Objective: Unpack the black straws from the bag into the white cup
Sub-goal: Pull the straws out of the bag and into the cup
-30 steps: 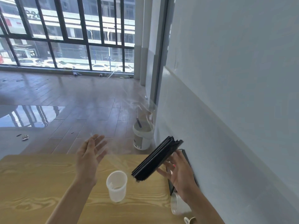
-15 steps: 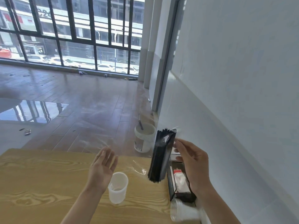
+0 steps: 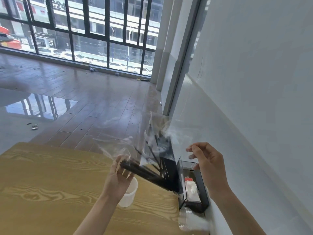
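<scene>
My left hand [image 3: 118,177] grips one end of a bundle of black straws [image 3: 149,174], which slants down to the right above the wooden table [image 3: 50,184]. The white cup [image 3: 131,192] stands on the table just under and behind that hand, partly hidden by it. The clear bag [image 3: 152,138] is a blurred film rising over the straws, with a few loose straws still inside. My right hand [image 3: 208,165] is raised to the right of the bag, its fingertips pinched at the film's edge.
A black mesh box [image 3: 201,189] holding a white and red tissue pack sits against the white wall [image 3: 254,99]. Clear plastic cups [image 3: 186,219] lie on their side at the table's right edge. Tiled floor and tall windows lie beyond.
The straw bundle has tipped from upright in my right hand to slanting, and my left hand has closed on its end. The bag has lifted and blurred. The view has tilted down.
</scene>
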